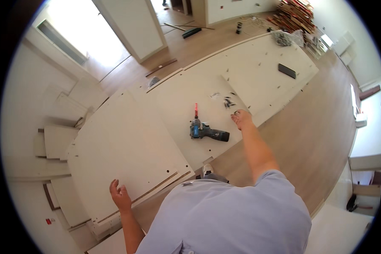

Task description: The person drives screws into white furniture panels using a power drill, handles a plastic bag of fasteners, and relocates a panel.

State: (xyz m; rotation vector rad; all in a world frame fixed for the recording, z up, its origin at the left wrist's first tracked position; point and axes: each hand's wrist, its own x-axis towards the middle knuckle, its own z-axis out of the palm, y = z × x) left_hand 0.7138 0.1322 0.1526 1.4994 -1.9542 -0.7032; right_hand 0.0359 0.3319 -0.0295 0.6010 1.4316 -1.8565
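Left hand: I see my left hand (120, 195) resting flat on the near edge of the large white laminate furniture panel (122, 148), fingers loosely spread and grasping nothing; I judge that it steadies the board.
Near panel: it lies flat, smooth and matt, with a dark groove running along its near edge and two small drilled holes by its near right corner. It sits stacked on other white boards, probably to keep the face off the floor.
Right hand: my right hand (242, 118) stretches out to the second white flat panel (190, 101), fingertips curled down at its right edge just beside a small heap of dark metal screws and fittings (228, 102). I cannot tell whether it already pinches one.
Driver: the blue-and-black cordless screwdriver with a red bit (205, 129) lies on its side on that second panel, near the right hand but not touching it, bit pointing away from me.
Far panel: a long white board with rows of small holes (262, 63) carries a black flat rectangular object (287, 70) near its far right corner.
Floor: warm brown wood-plank flooring (309, 139) shows to the right.
Farthest: a stack of reddish-brown wooden strips (294, 15) lies beyond the far board.
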